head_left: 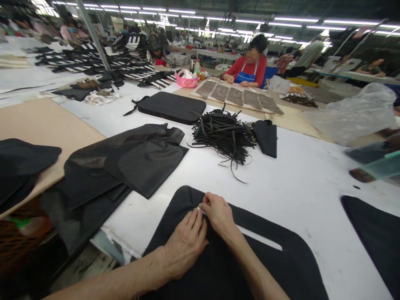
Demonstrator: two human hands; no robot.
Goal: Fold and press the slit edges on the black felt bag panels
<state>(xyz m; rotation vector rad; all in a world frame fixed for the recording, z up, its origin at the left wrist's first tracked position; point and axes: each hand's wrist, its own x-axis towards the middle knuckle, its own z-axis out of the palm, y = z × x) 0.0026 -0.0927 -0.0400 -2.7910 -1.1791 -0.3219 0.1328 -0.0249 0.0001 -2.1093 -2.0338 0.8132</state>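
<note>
A large black fabric panel [275,258] with a slit cut in it lies on the white table in front of me. My left hand [184,243] rests on it with fingers pressed together, fingertips touching a small white thing. My right hand [218,214] is closed in a pinch on that same small white thing [200,209], too small to name, near the panel's upper edge. Both hands meet at that spot.
A stack of black fabric pieces [125,162] lies to the left, a pile of black straps [226,135] and a black pad [171,107] beyond. Another black panel [378,237] is at the right. A person in red [250,68] works at the far side.
</note>
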